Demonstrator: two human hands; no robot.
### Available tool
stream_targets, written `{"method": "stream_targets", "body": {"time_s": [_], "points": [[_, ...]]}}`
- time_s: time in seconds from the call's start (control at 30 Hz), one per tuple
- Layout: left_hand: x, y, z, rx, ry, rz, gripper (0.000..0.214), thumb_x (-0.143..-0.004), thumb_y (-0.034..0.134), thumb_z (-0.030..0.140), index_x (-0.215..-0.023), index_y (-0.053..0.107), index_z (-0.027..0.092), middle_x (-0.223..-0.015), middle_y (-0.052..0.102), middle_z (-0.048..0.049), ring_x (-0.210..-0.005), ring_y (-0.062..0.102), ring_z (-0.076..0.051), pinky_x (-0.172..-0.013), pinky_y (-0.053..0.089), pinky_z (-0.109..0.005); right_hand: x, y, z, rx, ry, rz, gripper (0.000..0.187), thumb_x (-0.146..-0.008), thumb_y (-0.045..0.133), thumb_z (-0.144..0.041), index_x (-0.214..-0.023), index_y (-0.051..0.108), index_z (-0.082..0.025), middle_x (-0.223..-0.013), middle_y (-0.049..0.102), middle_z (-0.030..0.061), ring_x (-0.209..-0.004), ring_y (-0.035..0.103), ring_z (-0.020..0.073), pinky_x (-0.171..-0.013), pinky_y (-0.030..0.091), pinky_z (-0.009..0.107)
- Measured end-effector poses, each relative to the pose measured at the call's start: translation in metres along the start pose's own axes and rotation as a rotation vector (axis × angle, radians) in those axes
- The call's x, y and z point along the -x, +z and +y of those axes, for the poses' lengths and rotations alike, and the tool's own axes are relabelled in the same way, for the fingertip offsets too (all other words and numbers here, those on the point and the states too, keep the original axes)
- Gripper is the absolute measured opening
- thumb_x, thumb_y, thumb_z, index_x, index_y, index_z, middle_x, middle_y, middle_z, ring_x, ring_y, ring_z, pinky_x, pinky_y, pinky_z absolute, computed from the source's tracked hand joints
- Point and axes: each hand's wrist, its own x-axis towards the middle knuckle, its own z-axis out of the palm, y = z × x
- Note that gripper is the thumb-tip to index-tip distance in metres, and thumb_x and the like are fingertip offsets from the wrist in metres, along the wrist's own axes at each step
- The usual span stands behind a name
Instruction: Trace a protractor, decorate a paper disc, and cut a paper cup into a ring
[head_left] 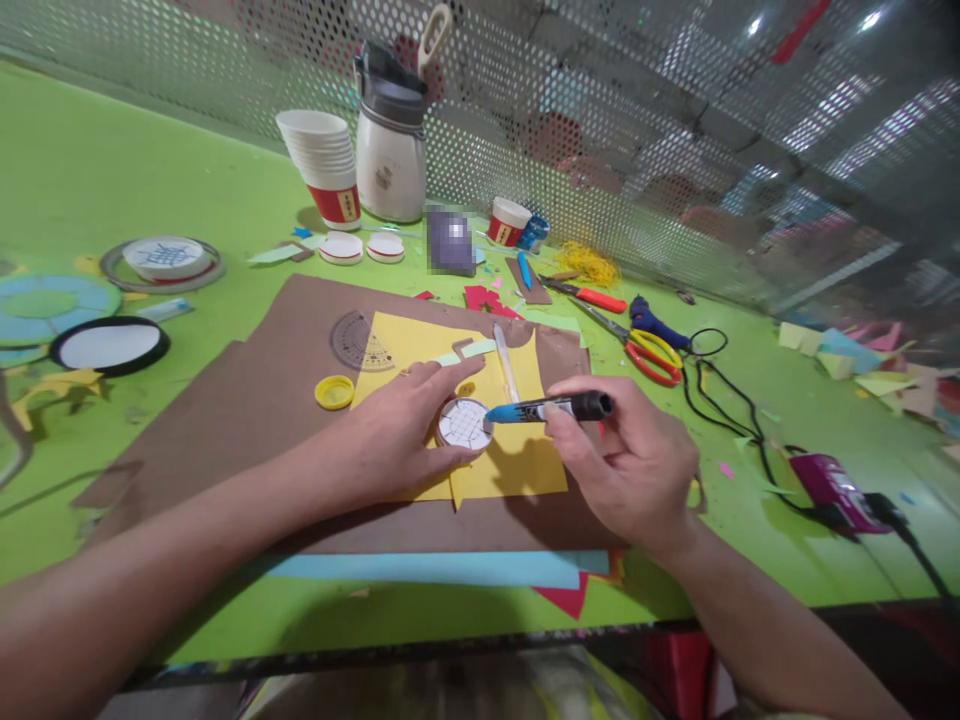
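- Your green table [187, 140] spreads under everything, with a mesh screen [495, 130] along its far side.
- Your brown card [195, 440] lies on the table in front of you, a blue sheet [435, 566] showing from under its near edge.
- Your yellow paper [525, 468] lies on the brown card.
- A white jug [390, 170] with a grey top stands upright near the screen, just beside a leaning stack of cups [330, 185].
- Your right hand [637, 460] is closed, thumb and fingers pinching the marker, to the right of the disc.
- Your left hand [409, 420] is partly open around the disc and has hold of it: thumb along its near edge, forefinger stretched out past its far side.
- Red-and-yellow scissors [652, 360] lie right of the card, near a blue glue gun [651, 325].
- A clear protractor [352, 345] straddles the brown card and the yellow paper.
- Your marker [551, 408] is nearly level, blue end at the disc's right edge; you cannot tell whether it touches.
- Your white disc [463, 425], with dark crossing lines, sits on the yellow paper between your hands.
- A yellow cap [334, 392] rests on the brown card, left of the yellow paper.
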Motion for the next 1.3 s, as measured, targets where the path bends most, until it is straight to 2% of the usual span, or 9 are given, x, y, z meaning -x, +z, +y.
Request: {"method": "stream_targets", "body": {"time_s": [0.23, 0.5, 0.6, 0.8, 0.93, 1.1, 1.2, 1.3], "points": [[0.0, 0.0, 0.0, -0.018, -0.005, 0.0, 0.078, -0.081, 0.068, 0.033, -0.151, 0.037, 0.021, -0.123, 0.06, -0.0132, -0.111, 0.058, -0.03, -0.096, 0.046, -0.045, 0.004, 0.001, 0.003, -0.043, 0.064, 0.043, 0.013, -0.088, 0.072, -0.024, -0.099, 0.066, -0.021, -0.074, 0.07, -0.0042, -0.061, 0.066, 0.0105, -0.062, 0.054, 0.022], [0.0, -0.001, 0.001, -0.023, -0.025, -0.007, 0.077, -0.081, 0.068, 0.034, -0.151, 0.036, 0.023, -0.122, 0.06, -0.0131, -0.109, 0.059, -0.031, -0.095, 0.047, -0.046, 0.002, 0.005, 0.004, 0.006, -0.001, -0.006, 0.008, -0.091, 0.067, -0.022, -0.098, 0.064, -0.022, -0.073, 0.071, -0.0032, -0.058, 0.066, 0.0115, -0.06, 0.056, 0.024], [0.0, -0.001, 0.002, -0.023, -0.033, -0.012, 0.078, -0.081, 0.068, 0.033, -0.151, 0.037, 0.022, -0.123, 0.06, -0.0137, -0.111, 0.059, -0.031, -0.096, 0.047, -0.046, 0.004, 0.003, 0.004, -0.044, 0.051, 0.021, 0.012, -0.089, 0.07, -0.023, -0.099, 0.066, -0.023, -0.075, 0.072, -0.0031, -0.059, 0.068, 0.0128, -0.059, 0.056, 0.026], [-0.001, -0.001, 0.004, -0.01, -0.032, -0.015, 0.078, -0.081, 0.068, 0.034, -0.152, 0.037, 0.019, -0.131, 0.058, -0.0166, -0.118, 0.057, -0.034, -0.1, 0.045, -0.049, 0.009, -0.001, 0.005, -0.174, 0.205, 0.197, 0.012, -0.086, 0.074, -0.026, -0.097, 0.071, -0.024, -0.073, 0.069, -0.0019, -0.054, 0.062, 0.0138, -0.053, 0.053, 0.029], [-0.001, -0.002, 0.004, -0.009, -0.026, -0.015, 0.078, -0.082, 0.068, 0.034, -0.152, 0.036, 0.02, -0.127, 0.059, -0.015, -0.116, 0.057, -0.032, -0.1, 0.045, -0.048, 0.007, 0.001, 0.008, -0.188, 0.222, 0.203, 0.01, -0.086, 0.073, -0.027, -0.094, 0.071, -0.023, -0.071, 0.068, -0.0021, -0.052, 0.06, 0.0133, -0.051, 0.053, 0.028], [0.0, -0.002, 0.001, -0.042, -0.023, -0.01, 0.08, -0.081, 0.069, 0.034, -0.153, 0.035, 0.022, -0.123, 0.059, -0.013, -0.111, 0.057, -0.031, -0.096, 0.046, -0.045, 0.007, 0.004, 0.011, -0.216, 0.245, 0.146, 0.009, -0.086, 0.073, -0.028, -0.093, 0.069, -0.023, -0.072, 0.067, -0.002, -0.052, 0.061, 0.0131, -0.05, 0.055, 0.026], [0.0, -0.002, 0.001, -0.124, 0.001, 0.02, 0.08, -0.082, 0.069, 0.042, -0.152, 0.036, 0.022, -0.112, 0.061, -0.0113, -0.105, 0.058, -0.032, -0.093, 0.047, -0.047, 0.008, 0.005, 0.012, -0.234, 0.256, 0.107, 0.01, -0.087, 0.073, -0.029, -0.094, 0.069, -0.023, -0.073, 0.067, -0.0016, -0.053, 0.063, 0.0134, -0.051, 0.056, 0.027], [0.002, -0.004, 0.003, -0.207, 0.015, 0.059, 0.086, -0.077, 0.07, 0.059, -0.148, 0.043, 0.019, -0.106, 0.059, -0.0112, -0.098, 0.058, -0.034, -0.09, 0.048, -0.052, 0.007, 0.005, 0.013, -0.253, 0.259, 0.105, 0.01, -0.087, 0.073, -0.029, -0.094, 0.069, -0.023, -0.073, 0.067, -0.0015, -0.053, 0.063, 0.0135, -0.051, 0.056, 0.027]]}}
